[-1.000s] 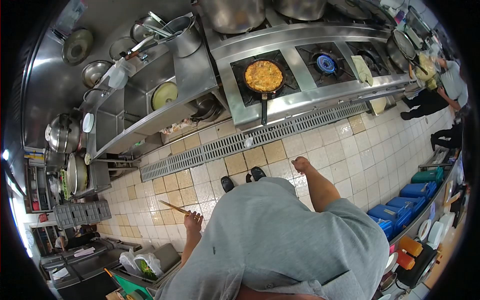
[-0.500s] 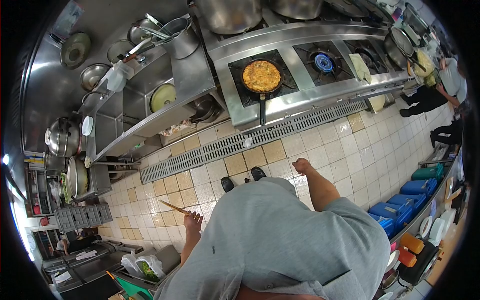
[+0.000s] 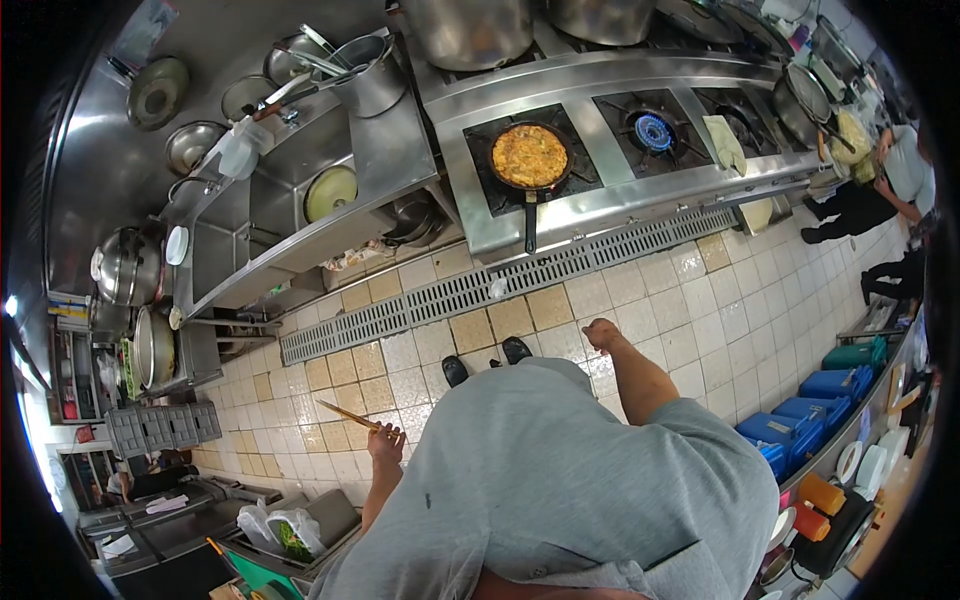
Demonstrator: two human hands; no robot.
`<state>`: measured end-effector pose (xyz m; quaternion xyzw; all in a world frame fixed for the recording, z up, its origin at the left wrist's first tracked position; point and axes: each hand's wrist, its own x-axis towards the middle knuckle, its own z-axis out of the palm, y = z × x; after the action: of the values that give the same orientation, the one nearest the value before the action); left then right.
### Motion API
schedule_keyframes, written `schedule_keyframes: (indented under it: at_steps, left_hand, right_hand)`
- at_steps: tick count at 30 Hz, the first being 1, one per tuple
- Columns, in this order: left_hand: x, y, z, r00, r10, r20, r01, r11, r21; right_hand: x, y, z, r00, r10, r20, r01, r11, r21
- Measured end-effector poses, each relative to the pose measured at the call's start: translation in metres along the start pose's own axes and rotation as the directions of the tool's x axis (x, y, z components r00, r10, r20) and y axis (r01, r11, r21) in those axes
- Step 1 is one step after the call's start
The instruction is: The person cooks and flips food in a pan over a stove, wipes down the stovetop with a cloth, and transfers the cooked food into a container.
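Note:
My left hand (image 3: 386,442) is closed around thin wooden chopsticks (image 3: 345,412), which point up and to the left over the tiled floor. On the other side of my body, my right hand (image 3: 601,334) hangs over the floor with its fingers curled; whether it holds something is too small to make out. Ahead of me a black frying pan (image 3: 531,216) sits on the left burner of the stove (image 3: 585,135), its handle toward me. A round, browned yellow-orange food (image 3: 529,156) fills the pan. Neither hand touches the pan.
A blue flame (image 3: 653,131) burns on the middle burner, with a pale cloth (image 3: 724,143) to its right. A sink (image 3: 290,185) stands at the left. A floor grate (image 3: 420,298) runs before the stove. Blue containers (image 3: 790,425) and another person (image 3: 905,170) are at the right.
The view has shifted very slightly. Both hands stay in nearly the same place, and the chopsticks remain in my left hand.

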<state>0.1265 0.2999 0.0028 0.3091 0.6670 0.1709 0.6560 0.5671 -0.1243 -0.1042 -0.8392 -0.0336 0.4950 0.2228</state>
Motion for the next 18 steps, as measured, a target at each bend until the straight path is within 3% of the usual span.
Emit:
schedule_keyframes:
  at_steps: [18]
  left_hand:
    - [0.001,-0.019,-0.023,0.999,-0.032,-0.027,0.031,0.999,-0.034]
  right_hand:
    - [0.001,0.000,0.004,0.999,0.032,0.013,-0.031,0.999,-0.005]
